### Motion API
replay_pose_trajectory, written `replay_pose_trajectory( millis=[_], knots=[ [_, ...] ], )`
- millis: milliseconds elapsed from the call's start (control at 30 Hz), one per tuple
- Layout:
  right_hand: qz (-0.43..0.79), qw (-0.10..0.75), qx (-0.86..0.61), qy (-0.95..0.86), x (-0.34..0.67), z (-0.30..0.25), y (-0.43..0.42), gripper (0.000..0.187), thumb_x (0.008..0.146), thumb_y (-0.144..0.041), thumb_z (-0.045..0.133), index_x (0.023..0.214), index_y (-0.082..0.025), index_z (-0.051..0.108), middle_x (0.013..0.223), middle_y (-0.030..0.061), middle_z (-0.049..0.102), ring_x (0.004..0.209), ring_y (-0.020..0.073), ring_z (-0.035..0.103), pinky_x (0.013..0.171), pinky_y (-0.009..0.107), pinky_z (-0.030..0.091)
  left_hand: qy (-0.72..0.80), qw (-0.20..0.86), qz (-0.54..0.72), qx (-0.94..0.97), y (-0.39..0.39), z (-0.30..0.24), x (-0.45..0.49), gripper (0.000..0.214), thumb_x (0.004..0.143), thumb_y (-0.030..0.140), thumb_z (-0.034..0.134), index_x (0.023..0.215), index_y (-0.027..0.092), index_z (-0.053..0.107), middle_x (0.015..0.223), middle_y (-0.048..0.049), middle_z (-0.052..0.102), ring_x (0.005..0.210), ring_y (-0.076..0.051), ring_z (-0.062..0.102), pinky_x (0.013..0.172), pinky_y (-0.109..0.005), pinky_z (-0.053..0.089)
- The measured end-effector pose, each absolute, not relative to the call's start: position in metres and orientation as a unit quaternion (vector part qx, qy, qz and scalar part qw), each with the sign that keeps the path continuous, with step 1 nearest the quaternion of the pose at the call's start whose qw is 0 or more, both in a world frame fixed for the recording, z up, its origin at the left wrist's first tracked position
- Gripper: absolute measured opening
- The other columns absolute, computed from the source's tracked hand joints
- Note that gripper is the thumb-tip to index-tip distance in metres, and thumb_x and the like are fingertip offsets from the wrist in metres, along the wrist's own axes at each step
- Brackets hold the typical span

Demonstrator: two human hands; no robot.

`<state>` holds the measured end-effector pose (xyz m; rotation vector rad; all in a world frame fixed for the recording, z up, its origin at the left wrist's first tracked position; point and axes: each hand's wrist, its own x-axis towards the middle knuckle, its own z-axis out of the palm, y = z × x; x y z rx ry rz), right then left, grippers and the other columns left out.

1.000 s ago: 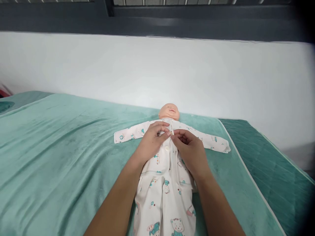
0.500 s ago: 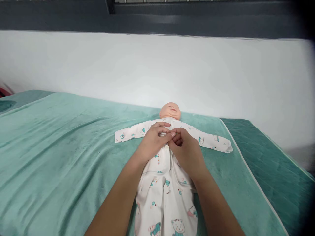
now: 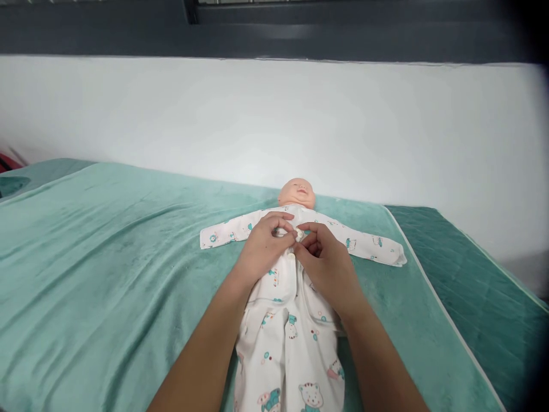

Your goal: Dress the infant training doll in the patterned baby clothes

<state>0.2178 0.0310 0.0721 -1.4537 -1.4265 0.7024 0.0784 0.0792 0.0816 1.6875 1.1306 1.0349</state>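
Note:
A baby doll lies on its back on a teal blanket, head towards the wall. It wears a white romper printed with teal bears, sleeves spread to both sides. My left hand and my right hand meet over the doll's chest. Both pinch the romper's front placket at a small white button between their fingertips.
A white wall rises behind the bed, with a dark window frame above it. A darker green quilted cover shows at the right past the blanket's white edge. A red object peeks in at the far left.
My fingers have shifted slightly at the chest placket, and the white button now shows between the fingertips. The doll and the blanket have not moved.

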Motion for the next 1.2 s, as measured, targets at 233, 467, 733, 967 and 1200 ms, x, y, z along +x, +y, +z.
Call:
replay_pose_trajectory(
  millis=[233, 467, 733, 967, 1200],
  knots=[
    [0.321, 0.488, -0.598, -0.548, 0.228, 0.08, 0.025, 0.021, 0.088, -0.043, 0.056, 0.083, -0.023, 0.058, 0.066, -0.0034, 0.057, 0.06, 0.0128, 0.05, 0.057, 0.025, 0.039, 0.404, 0.457, 0.422, 0.671, 0.083, 0.086, 0.06, 0.011, 0.085, 0.029, 0.06, 0.083, 0.02, 0.065, 0.119, -0.003, 0.065, 0.098, -0.016, 0.059, 0.078, -0.027, 0.046],
    [0.118, 0.216, -0.682, -0.689, 0.225, 0.091, -0.005, 0.019, 0.08, -0.028, 0.06, 0.074, -0.023, 0.043, 0.069, -0.0017, 0.053, 0.054, 0.0126, 0.039, 0.051, 0.027, 0.024, 0.384, 0.452, 0.317, 0.74, 0.074, 0.096, 0.051, 0.023, 0.082, 0.042, 0.065, 0.083, 0.019, 0.068, 0.077, 0.0005, 0.057, 0.069, -0.011, 0.045, 0.063, -0.025, 0.039],
    [0.078, 0.175, -0.694, -0.694, 0.208, 0.088, -0.009, 0.011, 0.087, -0.023, 0.05, 0.079, -0.022, 0.043, 0.079, 0.0039, 0.055, 0.062, 0.0158, 0.046, 0.055, 0.029, 0.023, 0.338, 0.437, 0.222, 0.803, 0.076, 0.099, 0.047, 0.014, 0.077, 0.034, 0.07, 0.082, 0.021, 0.068, 0.086, 0.0002, 0.061, 0.076, -0.013, 0.046, 0.068, -0.025, 0.039],
    [0.125, 0.218, -0.682, -0.687, 0.215, 0.087, 0.0, 0.015, 0.085, -0.022, 0.047, 0.071, -0.022, 0.041, 0.071, -0.0005, 0.054, 0.059, 0.014, 0.04, 0.055, 0.029, 0.024, 0.364, 0.459, 0.219, 0.78, 0.078, 0.095, 0.044, 0.02, 0.077, 0.038, 0.07, 0.078, 0.019, 0.067, 0.071, 0.0024, 0.054, 0.065, -0.01, 0.041, 0.059, -0.023, 0.033],
    [0.298, 0.3, -0.644, -0.638, 0.232, 0.094, 0.004, 0.018, 0.085, -0.027, 0.049, 0.068, -0.022, 0.049, 0.062, -0.0041, 0.05, 0.059, 0.0127, 0.043, 0.055, 0.026, 0.03, 0.35, 0.503, 0.253, 0.749, 0.076, 0.098, 0.043, 0.021, 0.079, 0.038, 0.07, 0.078, 0.017, 0.066, 0.067, 0.0032, 0.055, 0.061, -0.008, 0.046, 0.055, -0.021, 0.035]
  ],
)
